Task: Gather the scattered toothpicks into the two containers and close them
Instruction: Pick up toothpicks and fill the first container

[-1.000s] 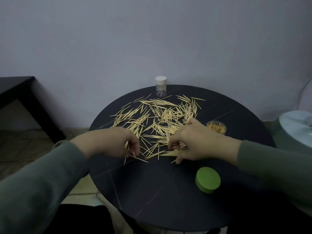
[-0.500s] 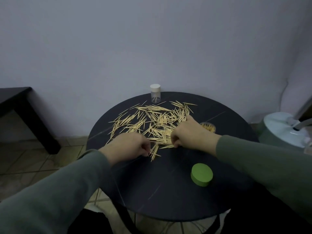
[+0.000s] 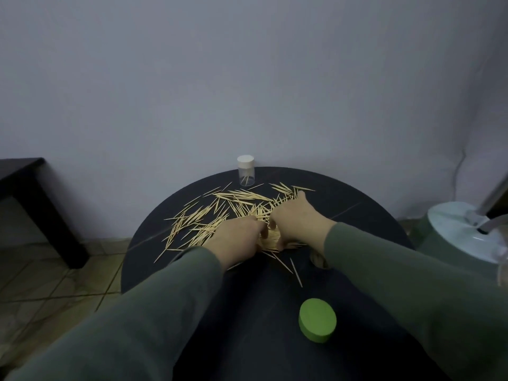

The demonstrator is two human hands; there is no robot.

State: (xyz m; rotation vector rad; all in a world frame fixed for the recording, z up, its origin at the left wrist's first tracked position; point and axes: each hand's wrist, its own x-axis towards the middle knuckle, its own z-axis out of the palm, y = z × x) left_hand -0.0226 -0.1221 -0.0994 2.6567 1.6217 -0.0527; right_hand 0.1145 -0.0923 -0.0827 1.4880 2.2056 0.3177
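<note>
Pale wooden toothpicks (image 3: 220, 213) lie scattered (many crossing) on the round black surface (image 3: 192, 273). Left hand (image 3: 233, 242) and right hand (image 3: 295, 220), apart half a second ago, now meet, curled fingers pinching a bundle between them.

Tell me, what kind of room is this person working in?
Probably a room in a home, though that is a guess. A small round black table stands against a plain wall, over a tiled floor, with a dark side table on the left.
</note>
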